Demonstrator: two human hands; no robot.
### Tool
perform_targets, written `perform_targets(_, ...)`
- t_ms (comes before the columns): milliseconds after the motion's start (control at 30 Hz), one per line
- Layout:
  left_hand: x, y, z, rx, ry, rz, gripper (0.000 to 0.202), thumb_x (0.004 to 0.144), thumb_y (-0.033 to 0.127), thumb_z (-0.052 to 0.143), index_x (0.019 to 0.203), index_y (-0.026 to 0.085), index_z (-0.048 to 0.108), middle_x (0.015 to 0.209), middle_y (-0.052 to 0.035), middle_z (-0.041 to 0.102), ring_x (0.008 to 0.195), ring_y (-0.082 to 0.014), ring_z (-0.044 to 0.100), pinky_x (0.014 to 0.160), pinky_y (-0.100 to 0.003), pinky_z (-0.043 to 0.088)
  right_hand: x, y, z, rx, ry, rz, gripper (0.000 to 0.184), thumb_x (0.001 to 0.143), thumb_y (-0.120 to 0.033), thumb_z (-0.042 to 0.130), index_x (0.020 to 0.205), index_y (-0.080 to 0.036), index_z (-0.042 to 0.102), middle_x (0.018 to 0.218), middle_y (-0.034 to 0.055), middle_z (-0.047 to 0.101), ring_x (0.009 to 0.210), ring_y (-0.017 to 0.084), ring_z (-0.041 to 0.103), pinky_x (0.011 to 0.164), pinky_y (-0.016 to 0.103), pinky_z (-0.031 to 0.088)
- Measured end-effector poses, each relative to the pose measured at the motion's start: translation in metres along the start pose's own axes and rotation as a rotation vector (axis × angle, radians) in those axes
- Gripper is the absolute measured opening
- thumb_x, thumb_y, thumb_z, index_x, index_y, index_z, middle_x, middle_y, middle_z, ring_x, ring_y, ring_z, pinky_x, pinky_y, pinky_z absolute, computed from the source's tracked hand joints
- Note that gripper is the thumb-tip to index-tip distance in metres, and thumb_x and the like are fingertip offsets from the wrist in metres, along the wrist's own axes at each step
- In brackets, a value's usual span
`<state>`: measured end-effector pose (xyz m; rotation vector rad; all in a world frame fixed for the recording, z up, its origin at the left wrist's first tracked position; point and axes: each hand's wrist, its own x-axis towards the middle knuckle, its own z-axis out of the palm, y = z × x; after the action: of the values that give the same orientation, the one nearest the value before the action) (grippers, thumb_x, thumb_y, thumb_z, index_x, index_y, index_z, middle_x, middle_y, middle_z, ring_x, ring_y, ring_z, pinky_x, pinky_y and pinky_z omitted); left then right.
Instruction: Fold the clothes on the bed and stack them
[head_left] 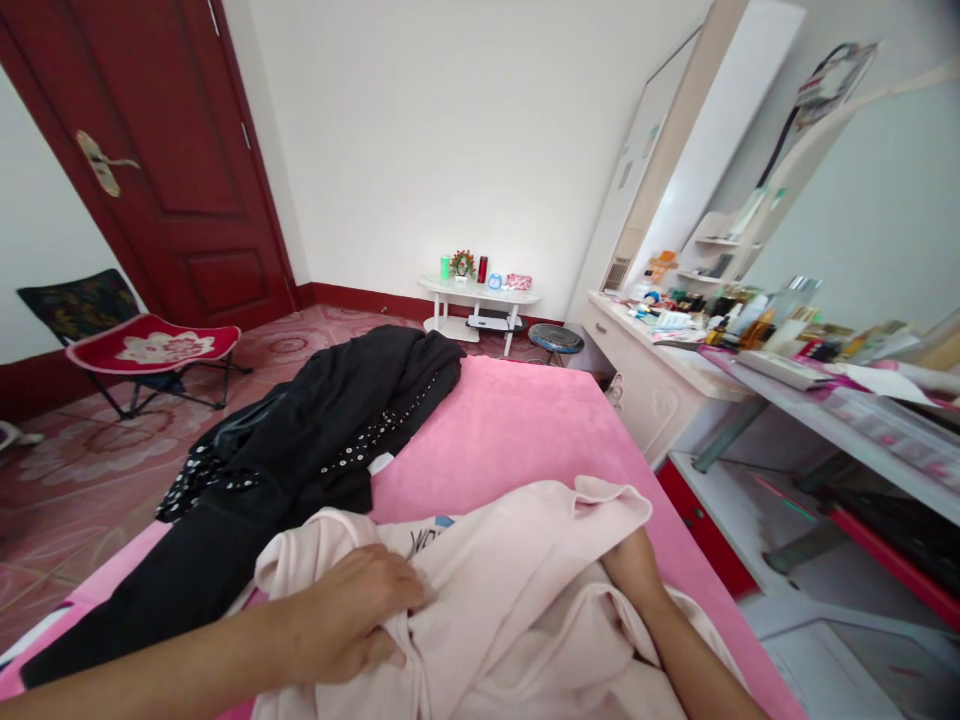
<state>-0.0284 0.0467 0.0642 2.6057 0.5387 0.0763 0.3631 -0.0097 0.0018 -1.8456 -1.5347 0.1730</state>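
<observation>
Pink plush cover point(510, 410), spread away from the viewer and cut off at the lower edge of the view. Black, partly white-dotted clothing point(322, 410), heaped along its left side, long axis running from lower left to upper right. Pale pink lettered garment point(510, 610), lying bunched on the cover in the foreground, just beside the black clothing; raised fold slanting up toward the right, long axis hard to make out among creases, near end cut off. Left hand point(360, 605), fingers curled and gripping a fold of the pale cloth, tips blurred. Right hand point(634, 568), reaching beneath the raised fold; fingers hidden, grip impossible to tell. Dark lettering point(425, 540), partly covered by folds, only a few letters legible.
</observation>
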Motion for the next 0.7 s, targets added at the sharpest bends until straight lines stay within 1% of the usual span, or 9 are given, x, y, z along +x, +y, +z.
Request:
perform_targets(167,0.002,0.007,-0.047,-0.658,0.061,-0.126,0.037,0.077,0.056,0.058,0.082,0.019,0.058,0.075,0.0006,0.06,0.068,-0.0146,0.054,0.06,-0.023,0.04,0.012,-0.015,-0.036,0.163,0.03,-0.129,0.034,0.071,-0.032,0.06,0.102,-0.018,0.067,0.11,0.0106,0.067,0.103,0.027,0.061,0.093,0.041,0.046)
perform_targets(267,0.022,-0.002,-0.089,-0.955,0.297,-0.192,0.042,0.076,0.052,0.062,0.096,0.016,0.057,0.08,-0.0002,0.061,0.064,-0.0125,0.055,0.057,-0.021,0.042,0.04,-0.028,-0.069,0.156,0.056,-0.121,0.038,0.069,-0.033,0.063,0.105,-0.018,0.064,0.108,0.0091,0.067,0.1,0.026,0.062,0.089,0.039,0.048)
perform_targets(333,0.049,-0.019,-0.118,-0.952,0.531,-0.224,0.043,0.074,0.051,0.064,0.098,0.016,0.057,0.08,-0.0005,0.063,0.064,-0.0126,0.056,0.057,-0.021,0.043,0.071,-0.036,-0.088,0.054,0.119,-0.064,0.035,0.072,-0.037,0.061,0.099,-0.018,0.066,0.098,0.0096,0.069,0.093,0.027,0.063,0.083,0.039,0.05)
perform_targets(400,0.084,-0.044,-0.144,-0.802,0.792,-0.277,0.041,0.072,0.05,0.065,0.09,0.013,0.061,0.076,-0.0009,0.063,0.063,-0.0131,0.056,0.056,-0.021,0.043,0.108,-0.041,-0.101,-0.131,0.228,0.012,0.032,0.075,-0.041,0.058,0.094,-0.017,0.067,0.088,0.012,0.069,0.088,0.028,0.064,0.08,0.04,0.049)
perform_targets(467,0.12,-0.071,-0.16,-0.575,1.031,-0.348,0.033,0.073,0.043,0.064,0.084,0.011,0.065,0.078,-0.003,0.065,0.07,-0.0154,0.058,0.063,-0.023,0.046,0.14,-0.042,-0.104,-0.273,0.33,0.047,0.04,0.079,-0.042,0.054,0.106,-0.015,0.063,0.097,0.0161,0.067,0.098,0.029,0.061,0.086,0.041,0.045)
perform_targets(533,0.15,-0.092,-0.163,-0.378,1.174,-0.453,0.028,0.08,0.033,0.056,0.094,0.012,0.067,0.093,-0.0065,0.067,0.085,-0.0186,0.06,0.078,-0.028,0.047,0.157,-0.038,-0.096,-0.322,0.355,0.055,0.056,0.081,-0.042,0.051,0.127,-0.011,0.049,0.118,0.0208,0.057,0.115,0.03,0.051,0.095,0.041,0.039)
perform_targets(600,0.166,-0.101,-0.15,-0.167,1.168,-0.495,0.031,0.083,0.028,0.051,0.107,0.013,0.064,0.108,-0.0091,0.064,0.101,-0.0211,0.057,0.092,-0.032,0.042,0.154,-0.03,-0.078,-0.323,0.288,0.048,0.064,0.081,-0.043,0.052,0.133,-0.008,0.042,0.128,0.021,0.051,0.121,0.029,0.045,0.1,0.041,0.035)
perform_targets(633,0.168,-0.1,-0.137,-0.069,1.097,-0.46,0.033,0.083,0.028,0.051,0.112,0.014,0.063,0.114,-0.0098,0.062,0.107,-0.0219,0.054,0.097,-0.034,0.039,0.144,-0.025,-0.067,-0.332,0.217,0.034,0.062,0.08,-0.044,0.052,0.13,-0.009,0.046,0.128,0.0194,0.051,0.122,0.028,0.045,0.101,0.041,0.034)
perform_targets(700,0.163,-0.09,-0.106,0.064,0.842,-0.296,0.036,0.085,0.034,0.051,0.115,0.017,0.062,0.121,-0.0098,0.058,0.115,-0.0224,0.05,0.102,-0.035,0.034,0.114,-0.01,-0.046,-0.37,0.03,-0.019,0.052,0.081,-0.047,0.052,0.119,-0.013,0.058,0.127,0.0152,0.054,0.122,0.027,0.045,0.104,0.042,0.031)
